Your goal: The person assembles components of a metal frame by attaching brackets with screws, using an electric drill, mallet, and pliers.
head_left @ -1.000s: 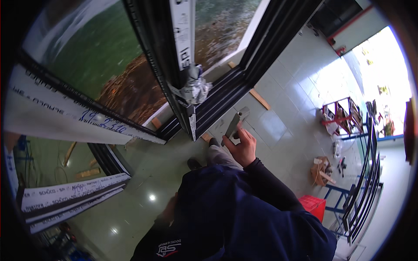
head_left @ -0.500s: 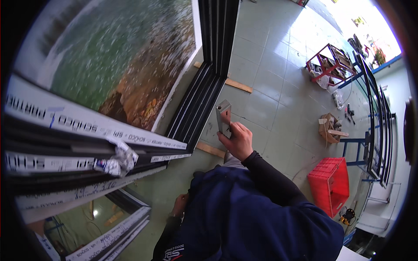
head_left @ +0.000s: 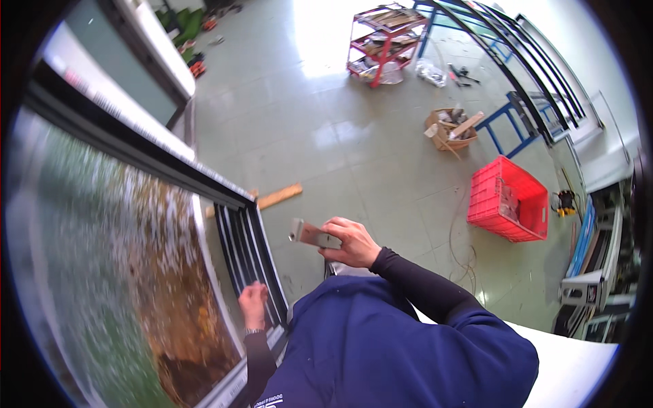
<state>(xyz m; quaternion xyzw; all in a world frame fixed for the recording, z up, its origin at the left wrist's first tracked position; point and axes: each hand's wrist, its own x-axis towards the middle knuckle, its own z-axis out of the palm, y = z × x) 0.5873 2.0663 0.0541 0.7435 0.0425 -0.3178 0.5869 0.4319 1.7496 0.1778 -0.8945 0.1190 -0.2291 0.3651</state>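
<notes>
My right hand (head_left: 351, 242) grips a short silver metal block (head_left: 314, 234) between thumb and fingers, in front of my body. The block is long and narrow, with a hole in its near side and a round opening at its left end. My left hand (head_left: 253, 305) is in front of the dark, ribbed frame (head_left: 239, 241) of a large glazed panel (head_left: 170, 285). Its fingers are curled closed; whether anything is inside them is hidden. I cannot tell if this hand touches the frame.
A wooden strip (head_left: 280, 195) lies under the frame's far corner. At the right stand a red plastic crate (head_left: 486, 197), a cardboard box (head_left: 442, 139) of offcuts and a red shelf cart (head_left: 388, 51). Blue stands (head_left: 507, 129) carry dark frames. A thin cord (head_left: 454, 251) crosses the tiled floor.
The view has swung round, with the panel now lower left. My left hand has risen from beside my body to the ribbed frame. The metal block in my right hand has tilted from upright to nearly level.
</notes>
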